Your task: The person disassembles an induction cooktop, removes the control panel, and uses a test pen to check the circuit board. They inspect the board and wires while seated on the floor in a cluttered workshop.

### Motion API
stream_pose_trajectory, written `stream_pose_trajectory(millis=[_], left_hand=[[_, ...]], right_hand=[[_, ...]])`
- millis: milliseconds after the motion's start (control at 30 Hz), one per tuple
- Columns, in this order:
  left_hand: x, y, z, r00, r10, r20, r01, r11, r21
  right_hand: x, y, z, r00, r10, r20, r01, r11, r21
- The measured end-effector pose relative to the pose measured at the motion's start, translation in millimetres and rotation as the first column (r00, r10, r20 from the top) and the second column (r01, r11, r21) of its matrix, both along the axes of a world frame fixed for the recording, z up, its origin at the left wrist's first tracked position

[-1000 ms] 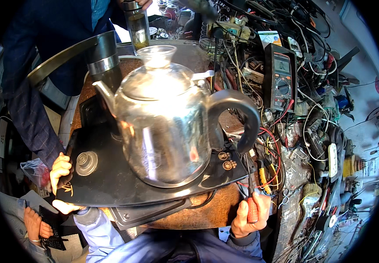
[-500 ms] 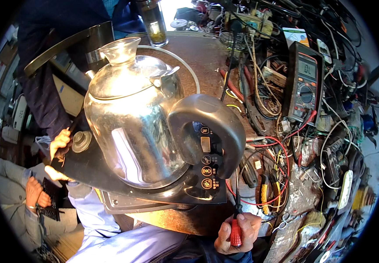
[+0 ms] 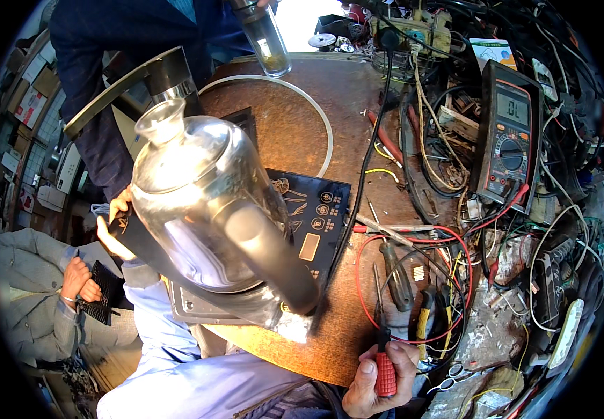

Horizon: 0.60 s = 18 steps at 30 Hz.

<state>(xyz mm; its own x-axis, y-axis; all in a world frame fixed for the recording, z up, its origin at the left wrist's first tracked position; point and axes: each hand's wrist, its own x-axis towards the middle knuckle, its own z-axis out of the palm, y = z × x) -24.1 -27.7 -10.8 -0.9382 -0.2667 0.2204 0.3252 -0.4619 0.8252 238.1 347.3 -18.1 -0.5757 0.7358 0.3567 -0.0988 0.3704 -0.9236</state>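
A shiny steel kettle (image 3: 197,202) with a black handle (image 3: 263,255) stands on a black glass cooker panel (image 3: 316,216), tipped toward the left edge of the round brown table (image 3: 302,133). My left hand (image 3: 114,222) grips the panel's left edge, partly hidden behind the kettle. My right hand (image 3: 377,377), at the table's near edge, is closed around a red-handled screwdriver (image 3: 384,353) whose shaft points up toward the tools.
A multimeter (image 3: 510,136) with red leads sits at the right among tangled wires. Screwdrivers (image 3: 397,276) and pliers lie beside the panel. A second person stands behind, holding a glass bottle (image 3: 268,42). Another person (image 3: 71,293) sits at lower left holding a dark object.
The kettle and panel have swung left and tilted, the handle now pointing toward me. My right hand with the screwdriver has dropped lower at the table edge.
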Motion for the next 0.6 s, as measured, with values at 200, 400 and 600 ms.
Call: stream_pose_trajectory(millis=[200, 400, 600], left_hand=[[-24, -37, -8, 0.980, -0.197, 0.014, 0.197, 0.978, -0.070], [-27, 9, 7, 0.972, -0.199, -0.123, 0.199, 0.980, -0.009], [-32, 8, 1, 0.959, -0.212, -0.190, 0.221, 0.975, 0.028]], right_hand=[[2, 3, 2, 0.999, 0.052, 0.008, -0.052, 0.998, -0.019], [-1, 4, 4, 0.998, 0.069, -0.014, -0.069, 0.998, 0.013], [1, 1, 4, 0.998, 0.063, -0.022, -0.064, 0.998, -0.021]])
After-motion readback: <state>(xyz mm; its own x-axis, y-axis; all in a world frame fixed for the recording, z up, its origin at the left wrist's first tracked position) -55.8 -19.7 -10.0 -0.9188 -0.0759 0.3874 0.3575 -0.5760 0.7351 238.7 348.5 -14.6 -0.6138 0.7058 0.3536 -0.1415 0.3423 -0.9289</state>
